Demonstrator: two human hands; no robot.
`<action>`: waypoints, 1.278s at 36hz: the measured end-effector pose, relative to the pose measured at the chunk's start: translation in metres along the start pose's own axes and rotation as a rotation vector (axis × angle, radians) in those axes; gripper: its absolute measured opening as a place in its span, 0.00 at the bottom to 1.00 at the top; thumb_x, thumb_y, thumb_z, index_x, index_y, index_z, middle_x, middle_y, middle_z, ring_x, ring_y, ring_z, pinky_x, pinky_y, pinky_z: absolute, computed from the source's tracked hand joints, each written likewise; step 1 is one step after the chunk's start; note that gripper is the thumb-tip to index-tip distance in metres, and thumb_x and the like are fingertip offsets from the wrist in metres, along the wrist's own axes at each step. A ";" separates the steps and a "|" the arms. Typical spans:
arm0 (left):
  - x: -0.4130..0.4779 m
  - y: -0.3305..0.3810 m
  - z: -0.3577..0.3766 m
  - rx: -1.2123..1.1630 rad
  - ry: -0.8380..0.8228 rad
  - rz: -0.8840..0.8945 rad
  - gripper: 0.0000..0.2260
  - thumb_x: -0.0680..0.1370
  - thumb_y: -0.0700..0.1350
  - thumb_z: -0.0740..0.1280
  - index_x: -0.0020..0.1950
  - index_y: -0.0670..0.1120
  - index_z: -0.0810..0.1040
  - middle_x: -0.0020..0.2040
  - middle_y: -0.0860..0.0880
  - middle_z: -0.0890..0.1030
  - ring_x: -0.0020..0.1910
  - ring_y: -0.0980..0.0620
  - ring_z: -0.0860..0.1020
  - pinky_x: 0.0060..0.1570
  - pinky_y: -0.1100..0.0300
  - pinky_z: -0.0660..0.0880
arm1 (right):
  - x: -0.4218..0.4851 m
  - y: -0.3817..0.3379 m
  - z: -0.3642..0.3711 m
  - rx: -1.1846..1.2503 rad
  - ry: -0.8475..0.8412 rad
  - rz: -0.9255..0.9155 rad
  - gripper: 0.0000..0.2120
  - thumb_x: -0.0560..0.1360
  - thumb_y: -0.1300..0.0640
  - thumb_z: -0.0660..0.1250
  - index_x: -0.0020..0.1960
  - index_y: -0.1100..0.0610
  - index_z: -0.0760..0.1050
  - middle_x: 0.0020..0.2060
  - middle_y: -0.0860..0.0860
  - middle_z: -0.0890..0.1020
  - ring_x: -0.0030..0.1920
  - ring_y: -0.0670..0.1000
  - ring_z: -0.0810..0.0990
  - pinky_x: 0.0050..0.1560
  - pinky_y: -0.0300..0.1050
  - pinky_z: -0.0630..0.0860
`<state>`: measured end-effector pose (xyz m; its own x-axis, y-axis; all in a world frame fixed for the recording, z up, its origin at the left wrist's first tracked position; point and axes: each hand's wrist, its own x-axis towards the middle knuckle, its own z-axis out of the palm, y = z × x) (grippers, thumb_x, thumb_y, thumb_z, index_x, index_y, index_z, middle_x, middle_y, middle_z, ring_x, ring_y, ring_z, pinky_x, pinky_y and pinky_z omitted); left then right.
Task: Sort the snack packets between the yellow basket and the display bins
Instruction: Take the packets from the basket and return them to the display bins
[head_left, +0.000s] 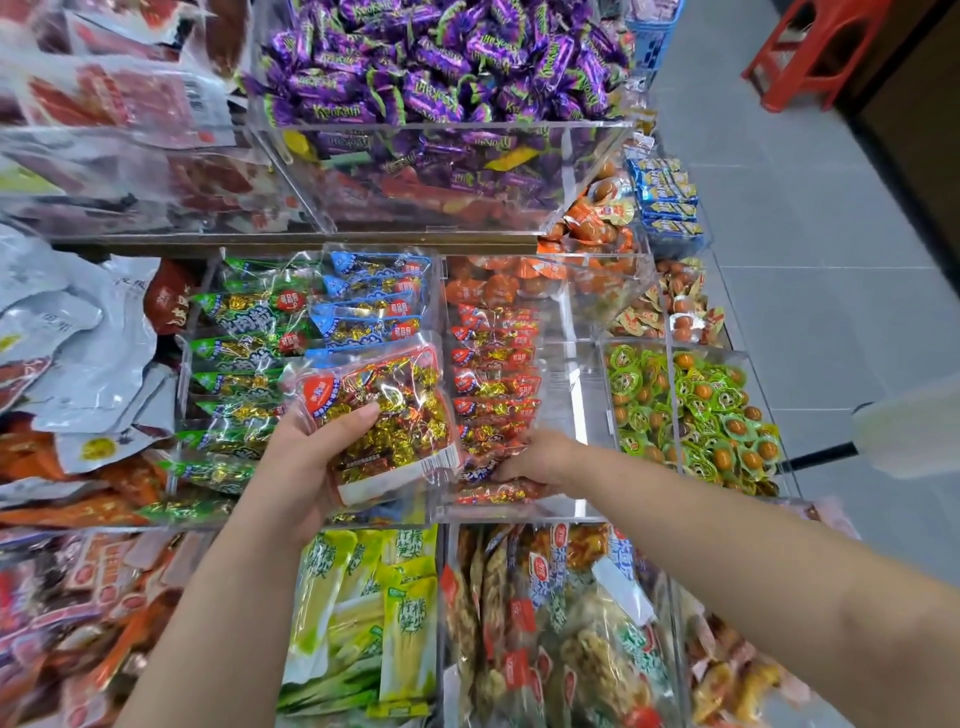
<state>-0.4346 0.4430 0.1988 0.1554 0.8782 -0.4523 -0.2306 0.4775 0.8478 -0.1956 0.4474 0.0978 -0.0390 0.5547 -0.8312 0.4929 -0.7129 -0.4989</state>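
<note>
head view: left hand (306, 462) holds red packet (387, 415) beside its bin (569, 415).
left hand grips a clear, red-edged packet of gold-wrapped sweets, barcode end nearest. right hand (535, 460) rests on the red row (493, 379) inside the bin; its grip cannot be told. bin part filled, so sorting looks midway; yellow basket not in view.

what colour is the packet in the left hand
Red-trimmed clear packet with gold-wrapped contents; head view.

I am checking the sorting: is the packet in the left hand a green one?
No, the left hand holds a red-edged packet of gold-wrapped sweets.
</note>
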 end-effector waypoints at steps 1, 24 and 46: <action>0.000 0.000 0.000 0.002 0.000 0.000 0.13 0.64 0.45 0.73 0.46 0.50 0.79 0.40 0.48 0.85 0.37 0.48 0.85 0.28 0.55 0.80 | -0.006 0.001 -0.006 0.164 -0.134 0.036 0.13 0.70 0.58 0.74 0.52 0.53 0.75 0.49 0.52 0.81 0.47 0.51 0.79 0.49 0.43 0.77; 0.003 0.015 0.016 0.113 -0.002 -0.077 0.22 0.58 0.49 0.76 0.49 0.48 0.75 0.38 0.48 0.85 0.34 0.48 0.84 0.26 0.54 0.78 | -0.025 -0.021 -0.006 0.857 0.087 0.135 0.20 0.77 0.42 0.59 0.46 0.60 0.75 0.38 0.56 0.84 0.35 0.56 0.84 0.33 0.46 0.78; 0.000 0.010 0.053 0.266 0.157 0.023 0.15 0.77 0.58 0.66 0.56 0.49 0.74 0.57 0.55 0.77 0.56 0.54 0.75 0.57 0.51 0.71 | -0.135 -0.014 -0.022 0.790 0.646 -0.533 0.39 0.66 0.51 0.76 0.72 0.51 0.62 0.63 0.47 0.71 0.61 0.51 0.73 0.63 0.56 0.71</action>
<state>-0.3860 0.4467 0.2218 -0.0016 0.8919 -0.4521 0.0303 0.4520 0.8915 -0.1778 0.3921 0.2220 0.4863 0.8204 -0.3009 -0.1433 -0.2649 -0.9536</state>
